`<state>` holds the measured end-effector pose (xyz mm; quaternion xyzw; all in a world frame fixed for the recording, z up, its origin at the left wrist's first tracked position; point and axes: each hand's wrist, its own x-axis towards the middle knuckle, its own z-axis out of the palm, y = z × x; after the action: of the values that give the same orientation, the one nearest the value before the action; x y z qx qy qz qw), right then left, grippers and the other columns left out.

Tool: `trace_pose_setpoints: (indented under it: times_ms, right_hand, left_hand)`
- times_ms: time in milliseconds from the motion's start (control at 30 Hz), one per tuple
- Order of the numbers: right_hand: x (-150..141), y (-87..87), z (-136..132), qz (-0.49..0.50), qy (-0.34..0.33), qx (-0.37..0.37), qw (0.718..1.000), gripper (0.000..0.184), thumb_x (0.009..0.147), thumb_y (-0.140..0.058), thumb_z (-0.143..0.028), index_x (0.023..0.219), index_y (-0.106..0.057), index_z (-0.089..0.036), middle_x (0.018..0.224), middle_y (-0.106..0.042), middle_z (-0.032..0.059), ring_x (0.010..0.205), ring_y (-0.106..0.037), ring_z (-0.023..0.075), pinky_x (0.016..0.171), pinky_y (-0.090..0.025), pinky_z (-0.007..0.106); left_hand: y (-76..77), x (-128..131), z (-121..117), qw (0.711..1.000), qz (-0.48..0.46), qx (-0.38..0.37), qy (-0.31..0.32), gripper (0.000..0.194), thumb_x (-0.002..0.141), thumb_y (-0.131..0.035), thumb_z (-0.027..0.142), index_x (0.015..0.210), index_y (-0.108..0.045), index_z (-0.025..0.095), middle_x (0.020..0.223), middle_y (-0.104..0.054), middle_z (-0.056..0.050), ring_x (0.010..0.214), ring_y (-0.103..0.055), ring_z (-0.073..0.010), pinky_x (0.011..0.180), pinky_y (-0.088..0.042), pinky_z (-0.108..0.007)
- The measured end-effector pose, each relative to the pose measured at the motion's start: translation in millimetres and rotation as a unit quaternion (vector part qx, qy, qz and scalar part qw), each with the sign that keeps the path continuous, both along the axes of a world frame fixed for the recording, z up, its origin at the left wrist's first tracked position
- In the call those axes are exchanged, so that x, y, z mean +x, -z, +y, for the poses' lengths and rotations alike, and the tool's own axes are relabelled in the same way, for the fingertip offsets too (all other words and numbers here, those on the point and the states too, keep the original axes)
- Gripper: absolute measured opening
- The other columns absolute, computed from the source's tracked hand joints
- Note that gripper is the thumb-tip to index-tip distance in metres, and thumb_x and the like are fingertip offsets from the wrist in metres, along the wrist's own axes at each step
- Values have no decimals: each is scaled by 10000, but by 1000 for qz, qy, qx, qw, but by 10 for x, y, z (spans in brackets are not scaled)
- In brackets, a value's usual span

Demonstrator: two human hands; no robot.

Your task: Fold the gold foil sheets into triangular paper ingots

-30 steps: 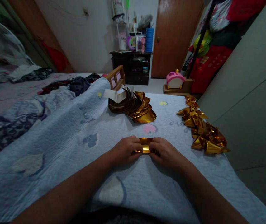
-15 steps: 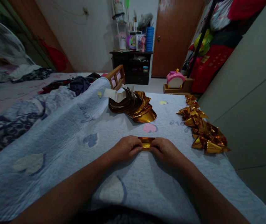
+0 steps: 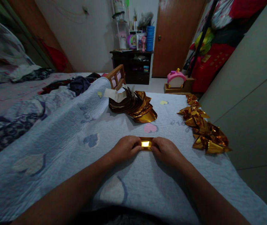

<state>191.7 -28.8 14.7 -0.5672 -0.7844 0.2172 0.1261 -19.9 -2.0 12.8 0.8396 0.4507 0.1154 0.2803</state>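
Note:
A small folded gold foil paper (image 3: 146, 143) lies on the light blue quilt (image 3: 82, 147) in front of me. My left hand (image 3: 125, 148) pinches its left end with curled fingers. On its right end my right hand (image 3: 165, 150) presses the same way. Only a narrow shiny strip of the paper shows between the two hands. Beyond them sits a fanned stack of flat gold sheets (image 3: 135, 106) with a white paper on top. A row of folded gold pieces (image 3: 202, 128) lies along the right side of the quilt.
A small wooden frame (image 3: 116, 76) stands behind the stack. Crumpled clothes (image 3: 77, 84) and patterned bedding lie at left. A grey wall (image 3: 253, 93) runs along the right. Farther off are a dark cabinet (image 3: 133, 67), a pink toy (image 3: 175, 79) and a brown door.
The hands have drawn closer together over the gold paper, and the visible part of it has become narrower and flatter. The view has shifted slightly.

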Motion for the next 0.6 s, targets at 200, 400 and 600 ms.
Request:
trace_pose_setpoints:
  times_ms: [200,400,600]
  right_hand:
    - [-4,36,9,-14,14,5,1000,127,894,-565,-189,845,-682,-180,841,-700,62,763,-587,179,676,-336,286]
    - [-4,20,8,-14,30,-3,999,113,892,-580,-202,837,-675,-177,811,-703,57,722,-577,169,638,-316,282]
    - [-6,-2,10,-16,33,-9,999,128,899,-577,-214,839,-687,-185,808,-712,57,719,-591,176,626,-314,284]
  left_hand:
    - [18,7,-21,1000,15,24,6,137,926,-542,226,863,-651,171,880,-691,-54,827,-629,-199,750,-448,-304]
    - [37,14,-38,998,23,55,11,119,923,-524,217,875,-626,181,903,-667,-57,877,-614,-209,801,-465,-323]
    - [69,10,-37,999,16,49,8,57,903,-551,202,875,-599,190,898,-663,-51,878,-607,-216,799,-464,-335]
